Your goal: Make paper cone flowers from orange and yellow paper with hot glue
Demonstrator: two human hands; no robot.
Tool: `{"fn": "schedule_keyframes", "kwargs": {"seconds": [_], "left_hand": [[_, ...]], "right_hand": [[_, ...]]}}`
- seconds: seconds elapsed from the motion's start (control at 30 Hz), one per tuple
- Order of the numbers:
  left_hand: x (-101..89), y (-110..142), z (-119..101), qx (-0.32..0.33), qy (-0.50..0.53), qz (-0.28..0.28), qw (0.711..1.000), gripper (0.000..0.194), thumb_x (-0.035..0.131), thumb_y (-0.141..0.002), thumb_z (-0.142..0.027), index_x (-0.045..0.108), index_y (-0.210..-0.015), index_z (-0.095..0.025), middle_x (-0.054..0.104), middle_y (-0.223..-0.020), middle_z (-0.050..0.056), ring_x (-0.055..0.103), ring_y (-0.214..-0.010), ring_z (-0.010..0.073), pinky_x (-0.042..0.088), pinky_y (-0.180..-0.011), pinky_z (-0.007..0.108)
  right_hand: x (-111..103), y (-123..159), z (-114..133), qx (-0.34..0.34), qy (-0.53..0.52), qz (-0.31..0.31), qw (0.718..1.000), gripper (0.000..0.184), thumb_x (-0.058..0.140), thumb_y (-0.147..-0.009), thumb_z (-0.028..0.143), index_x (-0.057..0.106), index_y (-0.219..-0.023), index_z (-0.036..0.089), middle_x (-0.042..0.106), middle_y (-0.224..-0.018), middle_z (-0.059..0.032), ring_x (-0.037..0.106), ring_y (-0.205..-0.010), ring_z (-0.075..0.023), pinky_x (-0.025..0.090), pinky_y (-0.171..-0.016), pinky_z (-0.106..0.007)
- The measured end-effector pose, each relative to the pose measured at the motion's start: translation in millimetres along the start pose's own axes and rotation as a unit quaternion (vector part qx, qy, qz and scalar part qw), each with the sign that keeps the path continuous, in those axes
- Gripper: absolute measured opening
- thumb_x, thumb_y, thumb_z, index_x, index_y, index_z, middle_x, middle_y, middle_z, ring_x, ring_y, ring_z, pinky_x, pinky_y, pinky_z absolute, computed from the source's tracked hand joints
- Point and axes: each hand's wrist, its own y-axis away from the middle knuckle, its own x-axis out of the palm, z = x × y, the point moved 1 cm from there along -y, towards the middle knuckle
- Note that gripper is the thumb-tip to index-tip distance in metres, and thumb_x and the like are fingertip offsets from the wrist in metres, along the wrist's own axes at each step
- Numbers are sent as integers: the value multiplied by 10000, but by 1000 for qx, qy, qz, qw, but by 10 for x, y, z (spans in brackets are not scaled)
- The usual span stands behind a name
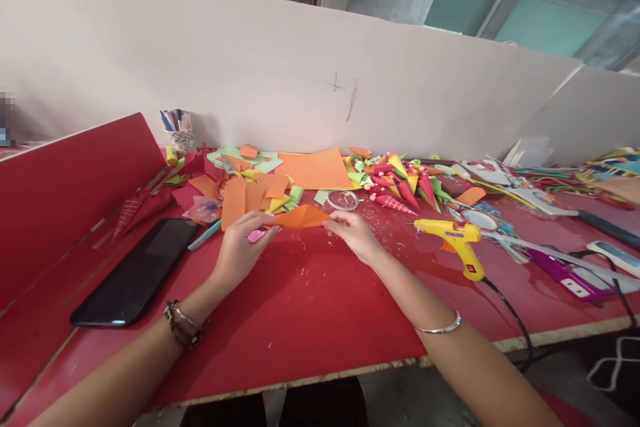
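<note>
Both my hands hold one folded orange paper piece (301, 216) just above the red table (310, 307). My left hand (241, 247) pinches its left end, fingers closed, with a small pink object (257, 235) under the fingers. My right hand (353, 230) pinches the right end of the paper. A bracelet sits on each wrist.
A black phone (137, 271) lies at the left. A yellow glue gun (457, 240) with a black cord lies to the right. Orange and green paper sheets (315, 168), a pile of paper cones (400, 183), a round tape roll (343, 199) and a pen cup (179, 130) sit behind, before a white partition.
</note>
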Motion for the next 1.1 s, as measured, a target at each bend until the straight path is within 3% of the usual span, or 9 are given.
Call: {"fn": "schedule_keyframes", "kwargs": {"seconds": [0.2,0.3,0.4,0.5,0.57,0.7,0.8,0.9,1.1], "left_hand": [[6,0,4,-70,31,0,997,159,512,-769,-291,578,-745,-148,594,-782,26,549,-729,119,455,-652,225],[24,9,31,-108,105,-6,989,205,530,-752,-311,546,-888,-158,584,-915,41,564,-764,116,475,-671,231],[30,5,43,-93,174,22,980,410,549,-734,-290,432,-1117,-207,470,-1173,71,537,-946,139,477,-766,261],[25,-11,53,-60,165,73,982,272,555,-727,-284,540,-981,-189,433,-1199,79,428,-1122,185,451,-841,287],[22,-20,76,-55,148,83,984,170,551,-728,-301,586,-825,-166,454,-1148,86,426,-1123,201,458,-830,299],[19,-20,119,-40,122,48,991,123,535,-731,-276,571,-747,-159,504,-1020,79,481,-1043,181,445,-838,306],[14,-6,103,-28,115,46,992,126,542,-728,-276,555,-795,-171,501,-1010,71,471,-1049,177,449,-823,289],[8,3,68,-21,109,74,991,154,559,-723,-302,552,-817,-180,486,-1050,68,478,-1033,175,445,-823,292],[8,-16,88,-34,111,30,993,173,555,-732,-305,497,-647,-165,533,-983,59,502,-979,165,389,-879,307]], "right_hand": [[-4,-12,-24,31,-158,-19,987,238,671,-606,340,501,-653,180,530,-687,31,550,-695,-106,427,-777,-309],[6,11,19,-3,-117,-17,993,232,663,-614,323,482,-649,181,552,-815,0,553,-821,-130,410,-806,-310],[24,42,57,-44,-54,21,997,170,626,-647,280,492,-654,176,524,-1000,-31,524,-951,-155,414,-787,-292],[39,59,72,-68,-25,45,996,74,576,-655,192,508,-677,175,517,-1001,-32,527,-940,-150,424,-763,-283],[42,57,70,-84,-5,43,995,60,546,-648,142,531,-695,177,538,-937,-22,534,-899,-137,424,-767,-282],[51,48,43,-78,-3,55,995,129,559,-669,165,603,-788,188,594,-871,-25,559,-839,-138,442,-753,-286],[55,52,28,-78,-11,58,995,150,587,-682,212,634,-823,195,611,-889,-39,571,-834,-150,455,-729,-284],[45,54,36,-112,15,45,993,124,577,-705,226,652,-797,191,597,-833,-40,565,-776,-141,450,-682,-268],[37,51,86,-93,32,14,995,123,613,-681,280,604,-679,157,573,-732,-20,532,-701,-133,417,-646,-260]]}}
